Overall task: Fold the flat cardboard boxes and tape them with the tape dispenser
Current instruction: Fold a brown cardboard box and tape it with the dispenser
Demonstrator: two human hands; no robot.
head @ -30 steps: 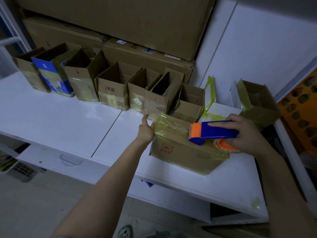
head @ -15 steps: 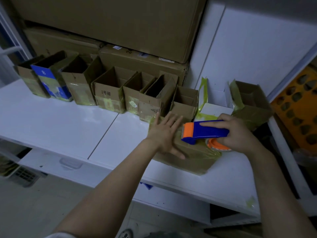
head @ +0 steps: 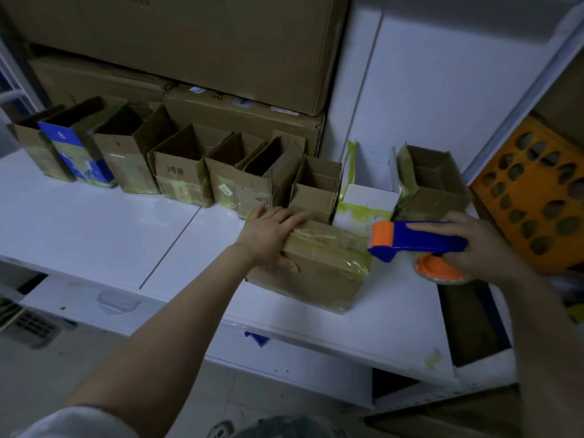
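Note:
A closed brown cardboard box [head: 325, 270] with yellowish tape along its top lies on the white table [head: 94, 222]. My left hand [head: 271, 232] rests over the box's top left end, fingers lying straight on the top and thumb down the front face. My right hand [head: 483, 248] grips the blue tape dispenser [head: 420, 240]. The dispenser's orange roller end sits at the box's top right edge, and the orange tape roll hangs below my palm.
A row of open-topped taped boxes [head: 180, 165] lines the back of the table, ending in a white box [head: 369, 197] and an open brown box [head: 433, 181]. Big cartons [head: 221, 42] are stacked behind. An orange crate [head: 537, 197] stands at right.
My left hand went from the box's left end onto its top, then slid back to the top left edge. The dispenser moved right to the box's right end.

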